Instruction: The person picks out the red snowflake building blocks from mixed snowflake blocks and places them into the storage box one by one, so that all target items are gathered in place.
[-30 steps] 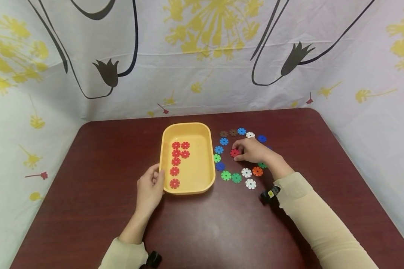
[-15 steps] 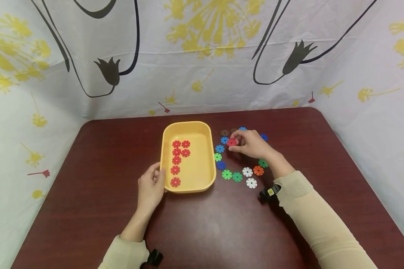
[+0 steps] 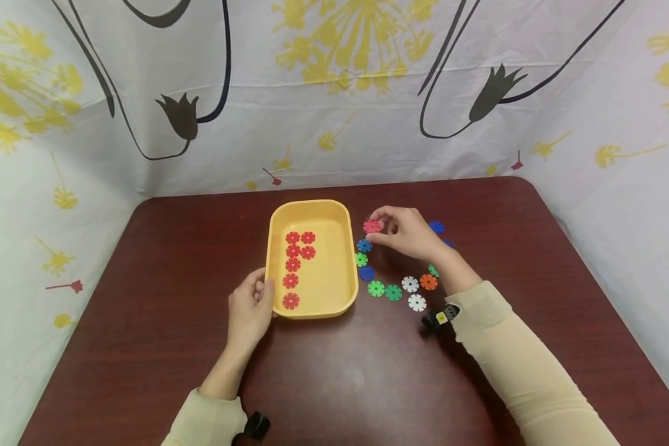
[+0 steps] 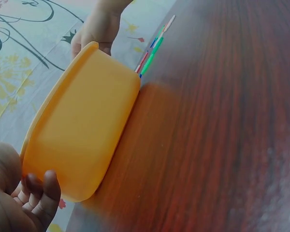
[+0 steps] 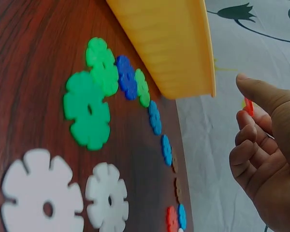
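My right hand (image 3: 409,234) pinches a red snowflake disc (image 3: 371,226) between thumb and fingers, just right of the yellow tray (image 3: 329,272). In the right wrist view the held disc (image 5: 249,107) shows edge-on, raised above the table. My left hand (image 3: 249,310) holds the tray's near left side, thumb at the rim. The left wrist view shows its curled fingers (image 4: 50,191) against the tray's outer wall (image 4: 82,121). Several red discs (image 3: 292,264) lie in the tray's left half, mostly in a column.
Loose discs lie right of the tray: green (image 3: 393,292), white (image 3: 417,302), orange (image 3: 428,282) and blue (image 3: 365,246). My right hand covers some from above; in its wrist view a red disc (image 5: 172,220) lies there. Patterned cloth (image 3: 334,148) hangs behind the dark table (image 3: 334,384).
My right hand has lifted the red disc from among the loose ones and carried it left and away from me, toward the tray. The left hand keeps its place at the tray.
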Demonstrator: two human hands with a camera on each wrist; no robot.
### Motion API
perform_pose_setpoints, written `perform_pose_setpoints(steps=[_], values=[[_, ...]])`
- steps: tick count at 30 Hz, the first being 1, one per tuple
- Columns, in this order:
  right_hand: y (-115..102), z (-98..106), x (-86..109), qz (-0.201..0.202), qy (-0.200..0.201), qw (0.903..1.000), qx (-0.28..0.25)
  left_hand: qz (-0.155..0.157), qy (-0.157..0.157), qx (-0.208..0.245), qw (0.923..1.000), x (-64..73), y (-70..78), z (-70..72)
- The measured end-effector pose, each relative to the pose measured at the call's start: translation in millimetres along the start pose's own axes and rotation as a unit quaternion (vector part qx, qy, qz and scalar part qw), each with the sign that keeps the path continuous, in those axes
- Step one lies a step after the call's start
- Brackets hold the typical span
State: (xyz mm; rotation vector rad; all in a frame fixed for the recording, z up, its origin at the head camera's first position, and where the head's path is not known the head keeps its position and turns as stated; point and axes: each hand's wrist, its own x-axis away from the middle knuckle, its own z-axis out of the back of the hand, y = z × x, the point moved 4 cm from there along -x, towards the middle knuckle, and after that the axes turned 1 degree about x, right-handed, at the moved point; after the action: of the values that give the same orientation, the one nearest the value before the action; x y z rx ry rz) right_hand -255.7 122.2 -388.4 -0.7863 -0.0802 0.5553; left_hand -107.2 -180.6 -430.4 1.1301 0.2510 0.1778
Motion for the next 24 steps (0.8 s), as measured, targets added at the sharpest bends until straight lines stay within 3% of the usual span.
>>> perform_pose_setpoints(steps=[24], values=[[-44,-36,-25.8,0.061,-0.030,0.9956,-0.064,0.009,-0.003,0.005,0.9999,-0.1,-0.9,-0.6]])
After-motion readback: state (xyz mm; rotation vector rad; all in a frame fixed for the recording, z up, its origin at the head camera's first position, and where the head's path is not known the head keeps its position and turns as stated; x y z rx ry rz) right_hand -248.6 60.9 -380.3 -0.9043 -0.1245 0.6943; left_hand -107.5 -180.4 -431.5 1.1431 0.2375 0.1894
